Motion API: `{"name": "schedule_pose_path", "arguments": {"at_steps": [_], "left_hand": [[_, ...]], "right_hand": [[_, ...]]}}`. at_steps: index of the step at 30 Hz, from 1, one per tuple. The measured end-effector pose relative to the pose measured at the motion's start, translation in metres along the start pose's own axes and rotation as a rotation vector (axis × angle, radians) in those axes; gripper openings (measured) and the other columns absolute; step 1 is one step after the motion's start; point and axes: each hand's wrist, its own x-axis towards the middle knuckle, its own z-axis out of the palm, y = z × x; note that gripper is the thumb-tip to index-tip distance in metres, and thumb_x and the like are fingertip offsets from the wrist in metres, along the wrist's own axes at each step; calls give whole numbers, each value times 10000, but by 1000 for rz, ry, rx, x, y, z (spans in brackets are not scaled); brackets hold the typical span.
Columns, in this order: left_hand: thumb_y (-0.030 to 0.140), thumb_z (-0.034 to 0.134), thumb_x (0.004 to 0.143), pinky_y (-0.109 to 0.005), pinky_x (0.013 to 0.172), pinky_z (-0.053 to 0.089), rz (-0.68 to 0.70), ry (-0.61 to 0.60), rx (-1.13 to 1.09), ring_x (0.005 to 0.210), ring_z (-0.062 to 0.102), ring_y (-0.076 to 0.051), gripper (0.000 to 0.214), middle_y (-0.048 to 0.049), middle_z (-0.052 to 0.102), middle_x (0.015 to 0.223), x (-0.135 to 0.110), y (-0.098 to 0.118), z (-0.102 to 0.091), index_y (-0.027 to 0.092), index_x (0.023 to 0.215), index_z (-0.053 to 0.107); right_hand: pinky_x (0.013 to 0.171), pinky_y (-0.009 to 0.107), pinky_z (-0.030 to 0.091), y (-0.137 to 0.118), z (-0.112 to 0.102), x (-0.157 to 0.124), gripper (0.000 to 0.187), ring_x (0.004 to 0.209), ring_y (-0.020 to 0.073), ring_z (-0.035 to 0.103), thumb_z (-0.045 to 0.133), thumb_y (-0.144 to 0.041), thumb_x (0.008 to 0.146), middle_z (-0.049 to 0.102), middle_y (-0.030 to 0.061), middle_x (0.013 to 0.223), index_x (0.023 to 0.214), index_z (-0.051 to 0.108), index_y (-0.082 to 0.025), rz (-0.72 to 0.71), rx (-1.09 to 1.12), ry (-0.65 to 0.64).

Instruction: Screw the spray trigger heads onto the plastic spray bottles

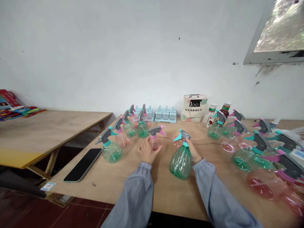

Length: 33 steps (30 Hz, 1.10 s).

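My left hand [147, 151] is around the near side of a small pink spray bottle [155, 143], thumb at its right and fingers at its left. That bottle stands upright, its grey head and pink trigger pointing right. My right hand [193, 151] grips a green spray bottle [180, 163] by the neck from behind and the right; some fingers are hidden behind it. The green bottle leans slightly, its turquoise trigger facing left. Left of my left hand, a pale green spray bottle [112, 152] heads a cluster of several green and pink ones.
Several more spray bottles [268, 183] crowd the right side. A black phone [83, 165] lies at the table's left edge. Along the wall stand pale blue popsicle moulds [165, 114], a paper bag [193, 109] and two labelled bottles [212, 115]. Another table [59, 126] is at left.
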Motion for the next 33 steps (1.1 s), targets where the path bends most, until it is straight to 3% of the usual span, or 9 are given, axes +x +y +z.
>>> {"name": "schedule_pose_path", "arguments": {"at_steps": [4, 9, 15, 21, 27, 33], "left_hand": [[560, 727, 720, -508, 1004, 388, 4, -36, -6, 1193, 580, -349, 802, -177, 630, 1289, -2, 3, -1, 172, 1373, 467], [552, 724, 716, -502, 1003, 388, 10, -34, -11, 1184, 589, -345, 806, -180, 636, 1284, -1, 3, -2, 172, 1379, 470], [534, 736, 700, -508, 1020, 371, 2, -58, -50, 1211, 576, -346, 821, -174, 622, 1312, -1, 4, -3, 177, 1384, 454], [531, 721, 711, -506, 1024, 368, 7, -39, -50, 1208, 576, -339, 793, -170, 625, 1293, -1, 3, -3, 185, 1375, 459], [518, 738, 699, -502, 1027, 369, 9, -42, -42, 1213, 577, -336, 806, -152, 629, 1289, -1, 3, -3, 198, 1381, 451], [522, 728, 706, -514, 1034, 364, 16, -61, -53, 1219, 574, -341, 807, -160, 629, 1296, 0, 3, -3, 192, 1387, 447]], "right_hand": [[818, 385, 529, -1, 5, -2, 561, 832, 258, 693, 542, -766, 778, 738, 70, 792, 855, 680, -228, -42, -118, 96], [852, 411, 523, -3, 12, -6, 640, 965, 290, 691, 466, -803, 776, 753, 102, 900, 949, 700, -233, -1, -168, -34], [862, 412, 531, 2, 17, -6, 513, 950, 291, 708, 533, -722, 799, 754, 83, 862, 844, 684, -234, -87, -114, 94], [870, 421, 530, 2, 18, -8, 602, 1014, 292, 691, 500, -757, 793, 762, 103, 931, 996, 714, -233, -24, -151, -44], [787, 382, 538, 2, 19, -5, 557, 847, 261, 701, 523, -757, 779, 749, 65, 795, 874, 690, -234, -104, -143, 149], [820, 384, 533, -3, 22, -8, 558, 953, 271, 686, 546, -736, 776, 767, 69, 904, 993, 708, -249, -111, -230, 91]]}}
